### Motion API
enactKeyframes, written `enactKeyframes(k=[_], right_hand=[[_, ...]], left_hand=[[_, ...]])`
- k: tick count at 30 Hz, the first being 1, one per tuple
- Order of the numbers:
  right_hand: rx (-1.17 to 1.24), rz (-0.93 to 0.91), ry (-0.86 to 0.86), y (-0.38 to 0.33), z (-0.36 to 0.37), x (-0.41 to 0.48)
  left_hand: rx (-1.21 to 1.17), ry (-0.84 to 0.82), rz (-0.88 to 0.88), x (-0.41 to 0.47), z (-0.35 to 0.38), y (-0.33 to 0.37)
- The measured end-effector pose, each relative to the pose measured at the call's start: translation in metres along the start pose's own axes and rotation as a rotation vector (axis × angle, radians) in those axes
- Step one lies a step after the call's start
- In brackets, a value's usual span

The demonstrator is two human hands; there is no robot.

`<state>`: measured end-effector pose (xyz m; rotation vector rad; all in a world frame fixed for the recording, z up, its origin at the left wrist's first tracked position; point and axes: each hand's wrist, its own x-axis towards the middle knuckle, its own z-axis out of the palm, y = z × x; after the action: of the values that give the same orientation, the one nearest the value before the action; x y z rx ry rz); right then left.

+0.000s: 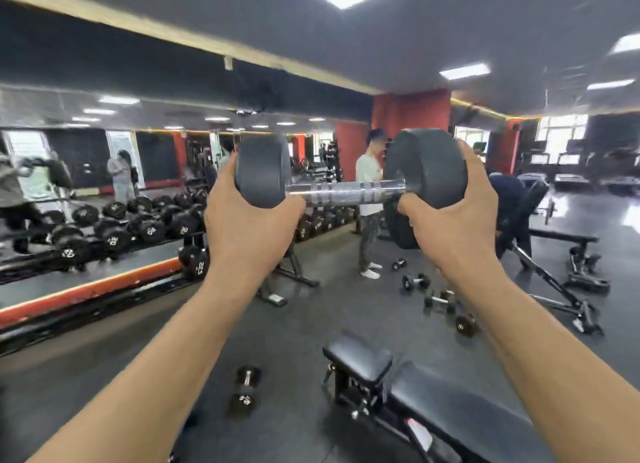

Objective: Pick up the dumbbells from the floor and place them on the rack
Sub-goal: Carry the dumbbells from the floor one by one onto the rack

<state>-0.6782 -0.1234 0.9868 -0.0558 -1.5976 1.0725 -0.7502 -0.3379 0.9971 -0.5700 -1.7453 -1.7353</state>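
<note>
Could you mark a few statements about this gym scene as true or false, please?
1. Both hands hold one large dumbbell by its heads, not by the handle. True: the left hand cups the left head and the right hand the right head.
2. The held dumbbell rests on the rack. False: it is up in the air, and the rack stands by the mirror on the left.
3. No dumbbells are left on the floor. False: a small dumbbell lies near the bench, and more lie farther off on the right.
4. The rack already carries dumbbells. True.
</note>
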Motion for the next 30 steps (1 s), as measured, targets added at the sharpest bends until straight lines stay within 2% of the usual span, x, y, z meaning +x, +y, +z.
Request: enactKeyframes(k=[5, 12, 20, 26, 30], right_hand=[[0.107, -0.145, 0.035, -0.027, 0.069, 0.032], [0.268, -0.269, -0.011, 0.007, 0.204, 0.076], [0.496, -0.212, -0.133, 0.049, 0.419, 0.101], [0.604, -0.195, -0.223, 0.063, 0.585, 0.083], [0.652, -0.156, -0.24, 0.065, 0.706, 0.059]], left_hand=[[-0.047, 0.11, 0.186, 0.062, -0.034, 0.008], [0.046, 0.264, 0.256, 0.145, -0.062, -0.051], [0.289, 0.418, 0.283, 0.256, -0.126, -0.13], [0.418, 0.528, 0.287, 0.337, -0.208, -0.216], [0.474, 0.542, 0.302, 0.395, -0.278, -0.276]])
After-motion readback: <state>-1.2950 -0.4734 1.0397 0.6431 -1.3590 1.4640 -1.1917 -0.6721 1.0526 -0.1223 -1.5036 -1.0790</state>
